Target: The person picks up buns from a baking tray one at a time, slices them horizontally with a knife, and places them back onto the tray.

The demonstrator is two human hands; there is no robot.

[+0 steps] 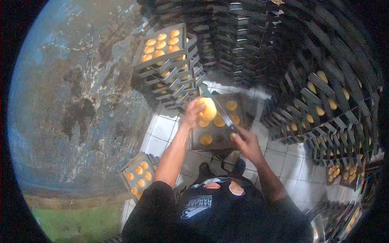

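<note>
Near the middle of the head view, my left hand point(193, 114) is closed round a golden bread bun point(207, 109). My right hand point(246, 142) grips the dark handle of a long knife point(221, 112), whose blade slants up and left just beside the bun. Below both hands lies a dark baking tray point(219, 143) with several round buns, among them one point(206, 139) at its lower left. The left hand's fingertips are partly hidden behind the bun.
A stack of trays point(174, 60) with buns stands at the upper left, beside a stained wall point(81, 101). Another bun tray point(139, 175) is at the lower left. Racks of trays point(324, 97) line the right, over a tiled floor point(283, 162).
</note>
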